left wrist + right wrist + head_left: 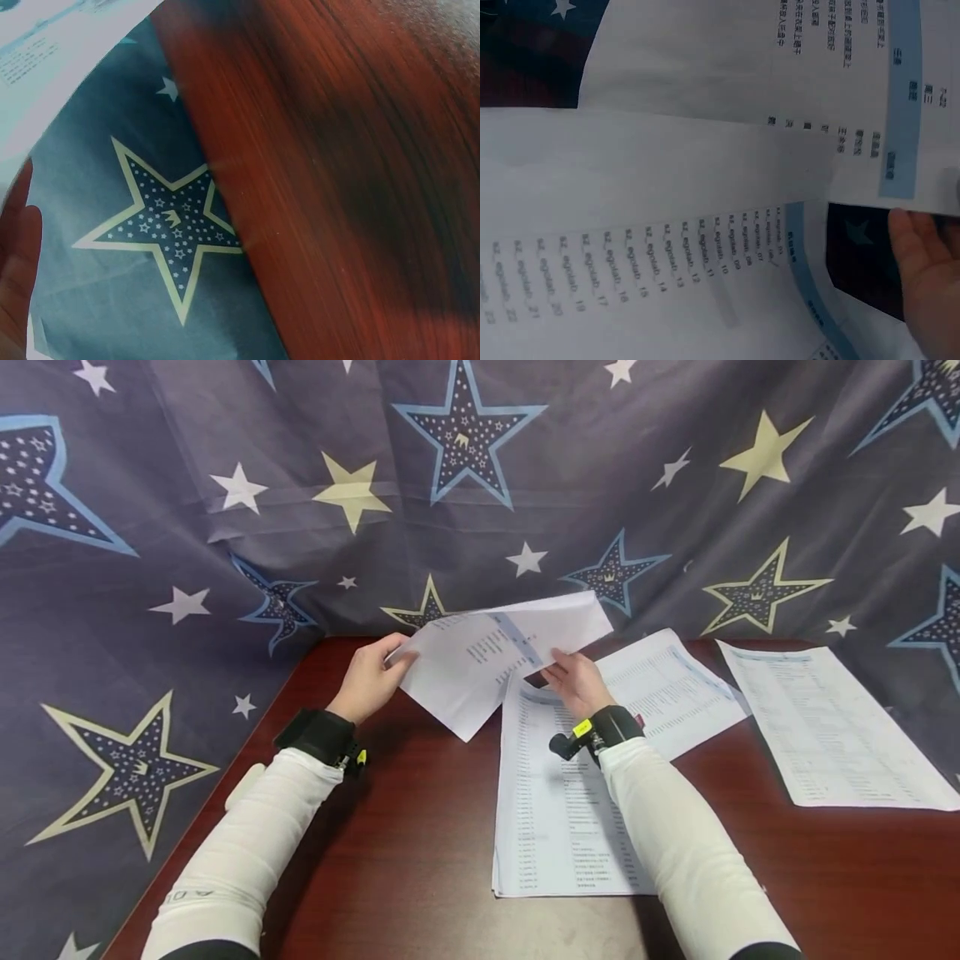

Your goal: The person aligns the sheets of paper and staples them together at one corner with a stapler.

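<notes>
A printed paper sheet with a blue band is held up off the table between both hands. My left hand pinches its left edge between thumb and fingers; in the left wrist view only part of that hand shows at the edge. The lower right edge of the sheet is pinched by my right hand, whose fingers partly hide behind the paper. In the right wrist view, the right hand meets the sheet beside its blue band. Below the right hand lies a stack of printed sheets.
Another printed sheet lies angled beside the stack, partly covered by the right arm. Farther right, a separate printed sheet lies on the dark red wooden table. A star-patterned cloth hangs behind and left of the table.
</notes>
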`<control>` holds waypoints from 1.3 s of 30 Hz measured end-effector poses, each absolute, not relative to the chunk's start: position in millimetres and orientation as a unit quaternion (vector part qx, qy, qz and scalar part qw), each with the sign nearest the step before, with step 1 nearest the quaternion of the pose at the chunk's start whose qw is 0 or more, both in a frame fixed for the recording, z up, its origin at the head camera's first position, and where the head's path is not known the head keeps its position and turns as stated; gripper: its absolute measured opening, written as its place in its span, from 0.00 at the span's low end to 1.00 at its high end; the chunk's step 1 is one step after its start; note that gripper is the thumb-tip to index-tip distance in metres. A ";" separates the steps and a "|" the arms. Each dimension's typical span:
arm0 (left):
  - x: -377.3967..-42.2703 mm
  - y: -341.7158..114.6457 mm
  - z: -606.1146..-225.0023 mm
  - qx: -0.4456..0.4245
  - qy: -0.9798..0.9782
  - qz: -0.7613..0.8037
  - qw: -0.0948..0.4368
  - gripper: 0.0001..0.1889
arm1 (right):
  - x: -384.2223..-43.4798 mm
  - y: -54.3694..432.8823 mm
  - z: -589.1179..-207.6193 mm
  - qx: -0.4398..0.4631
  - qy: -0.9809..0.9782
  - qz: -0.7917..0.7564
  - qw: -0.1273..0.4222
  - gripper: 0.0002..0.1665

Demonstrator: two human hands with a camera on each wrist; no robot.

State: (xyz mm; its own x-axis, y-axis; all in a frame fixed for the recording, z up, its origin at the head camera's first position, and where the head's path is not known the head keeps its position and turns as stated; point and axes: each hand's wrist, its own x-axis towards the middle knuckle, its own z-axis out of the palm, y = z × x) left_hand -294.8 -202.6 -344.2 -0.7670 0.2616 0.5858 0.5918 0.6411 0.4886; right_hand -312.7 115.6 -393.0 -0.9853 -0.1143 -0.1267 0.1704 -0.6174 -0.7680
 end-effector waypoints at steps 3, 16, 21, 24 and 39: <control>-296.4 -201.1 -340.6 -0.241 -0.870 -0.345 0.258 0.04 | -313.3 117.5 -389.7 0.036 0.415 -0.907 0.064 0.13; -299.0 -195.3 -317.6 -0.204 -0.847 -0.402 0.281 0.07 | -311.0 125.5 -360.2 -0.002 0.434 -0.900 0.041 0.10; -294.7 -188.0 -317.8 -0.195 -0.833 -0.458 0.240 0.07 | -302.7 141.5 -348.0 -0.025 0.480 -0.876 0.041 0.09; -292.4 -184.2 -319.1 -0.190 -0.825 -0.492 0.203 0.09 | -297.0 151.3 -341.7 -0.030 0.522 -0.852 0.037 0.09; -283.2 -162.2 -345.4 -0.172 -0.845 -0.506 0.008 0.18 | -273.1 196.3 -346.2 -0.015 0.697 -0.717 0.010 0.14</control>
